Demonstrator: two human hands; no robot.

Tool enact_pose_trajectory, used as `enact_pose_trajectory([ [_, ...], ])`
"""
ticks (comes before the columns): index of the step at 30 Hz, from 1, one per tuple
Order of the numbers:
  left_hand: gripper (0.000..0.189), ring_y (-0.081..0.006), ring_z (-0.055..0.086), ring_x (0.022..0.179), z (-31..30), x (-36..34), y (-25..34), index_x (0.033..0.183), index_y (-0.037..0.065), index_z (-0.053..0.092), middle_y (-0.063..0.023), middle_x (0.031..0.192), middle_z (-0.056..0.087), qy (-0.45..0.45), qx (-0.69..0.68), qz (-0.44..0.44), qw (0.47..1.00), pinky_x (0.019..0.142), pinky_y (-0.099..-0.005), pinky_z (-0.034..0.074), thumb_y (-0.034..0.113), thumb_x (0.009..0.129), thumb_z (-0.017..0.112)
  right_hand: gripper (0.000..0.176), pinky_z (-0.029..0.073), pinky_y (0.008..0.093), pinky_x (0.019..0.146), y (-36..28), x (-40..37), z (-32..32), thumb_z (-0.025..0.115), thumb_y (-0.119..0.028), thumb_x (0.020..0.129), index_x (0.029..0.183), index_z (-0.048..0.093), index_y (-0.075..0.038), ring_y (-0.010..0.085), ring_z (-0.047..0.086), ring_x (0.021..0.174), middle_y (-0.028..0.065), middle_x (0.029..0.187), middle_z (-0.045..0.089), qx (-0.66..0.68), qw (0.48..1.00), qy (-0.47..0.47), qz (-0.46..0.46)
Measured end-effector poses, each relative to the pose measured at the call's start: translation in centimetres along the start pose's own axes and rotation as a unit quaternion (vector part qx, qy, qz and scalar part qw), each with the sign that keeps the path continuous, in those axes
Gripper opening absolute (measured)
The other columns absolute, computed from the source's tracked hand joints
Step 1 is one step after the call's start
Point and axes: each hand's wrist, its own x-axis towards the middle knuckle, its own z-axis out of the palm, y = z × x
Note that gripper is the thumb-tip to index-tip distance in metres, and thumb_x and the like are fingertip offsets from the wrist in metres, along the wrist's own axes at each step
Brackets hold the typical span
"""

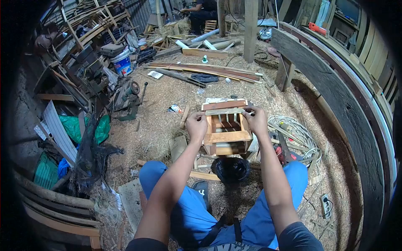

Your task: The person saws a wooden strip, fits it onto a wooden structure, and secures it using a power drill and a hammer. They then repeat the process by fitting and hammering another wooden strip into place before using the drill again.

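Note:
A small wooden crate (pixel 228 137) built of slats stands in front of me, with gaps between its boards. Across its upper part lies a short, pale wooden slat (pixel 225 111). My left hand (pixel 196 124) pinches the slat's left end, its fingers closed. At the other end, my right hand (pixel 256 120) grips the slat between thumb and fingers. Behind the slat runs a reddish-brown board (pixel 225 104) of the crate. A black plastic bag or lined container (pixel 231 170) sits just below the crate, between my knees.
Sawdust covers the ground. A coiled pale cable (pixel 299 136) lies to the right, near a long dark beam (pixel 335 90). Long wood strips (pixel 209 71) lie ahead. A paint bucket (pixel 122 62) and scrap stand at left. Another person (pixel 203 14) sits at the back.

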Motion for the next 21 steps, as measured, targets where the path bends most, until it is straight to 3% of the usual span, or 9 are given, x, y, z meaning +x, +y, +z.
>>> enact_pose_trajectory([
  [9,0.016,-0.0192,0.073,0.082,0.5,0.5,-1.4,0.099,0.001,0.079,-0.0128,0.091,0.078,0.003,-0.011,-0.015,1.0,0.076,-0.0338,0.056,0.01,0.088,0.071,0.02,0.055,0.0432,0.082,0.9,0.3,0.5,0.079,-0.012,0.082,0.1,0.079,-0.004,0.0358,0.073,0.085,0.021,0.09,0.075,0.015,1.0,0.007,0.011],
  [14,0.014,-0.0116,0.065,0.071,1.1,0.8,-2.5,0.101,0.002,0.077,-0.0072,0.082,0.074,0.001,-0.053,0.005,0.999,0.065,-0.029,0.051,0.009,0.09,0.073,0.019,0.055,0.0426,0.082,0.5,0.2,0.3,0.078,-0.012,0.082,0.1,0.079,-0.004,0.0349,0.073,0.086,0.0204,0.091,0.075,0.008,1.0,0.01,0.002],
  [21,0.013,-0.0097,0.061,0.067,0.2,0.2,-0.2,0.101,0.003,0.076,-0.0042,0.077,0.071,-0.038,-0.029,0.003,0.999,0.062,-0.029,0.049,0.01,0.091,0.074,0.019,0.055,0.0431,0.083,0.9,0.2,0.5,0.079,-0.01,0.083,0.1,0.079,-0.003,0.0341,0.073,0.087,0.0198,0.092,0.075,0.027,1.0,0.008,0.012],
])
